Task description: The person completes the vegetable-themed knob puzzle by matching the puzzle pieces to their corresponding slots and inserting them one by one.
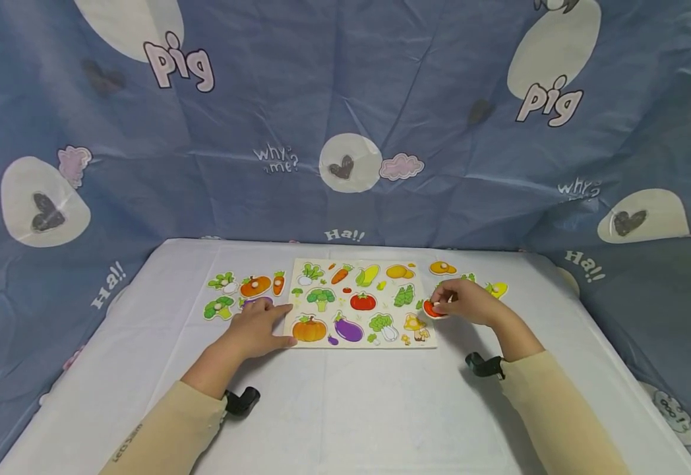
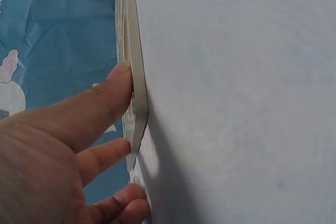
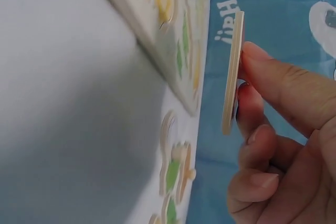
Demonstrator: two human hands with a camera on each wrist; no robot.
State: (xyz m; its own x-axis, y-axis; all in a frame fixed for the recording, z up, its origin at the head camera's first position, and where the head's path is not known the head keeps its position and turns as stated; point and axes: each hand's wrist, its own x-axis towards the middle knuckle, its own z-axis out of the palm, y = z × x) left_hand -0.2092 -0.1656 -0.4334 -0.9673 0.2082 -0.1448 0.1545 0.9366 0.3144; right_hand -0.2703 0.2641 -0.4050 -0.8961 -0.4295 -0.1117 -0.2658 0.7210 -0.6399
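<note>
A flat wooden vegetable puzzle board (image 1: 357,344) with several printed vegetables lies on the white table. On its left side rests my left hand (image 1: 255,328), thumb and fingers touching the board's edge (image 2: 138,66) in the left wrist view. My right hand (image 1: 464,300) pinches a red tomato puzzle piece (image 1: 431,310) by its knob, above the board's right edge. In the right wrist view, the held piece is seen edge-on, tilted up and apart from the board. Its printed face is turned toward the fingers there.
Left of the board lie loose pieces: a radish (image 1: 222,282), a pumpkin (image 1: 254,286), a carrot (image 1: 278,284), a broccoli (image 1: 218,308) and an eggplant partly behind my hand. A potato piece (image 1: 443,267) and a corn piece (image 1: 498,289) lie on the right. A blue printed cloth (image 1: 298,211) hangs behind.
</note>
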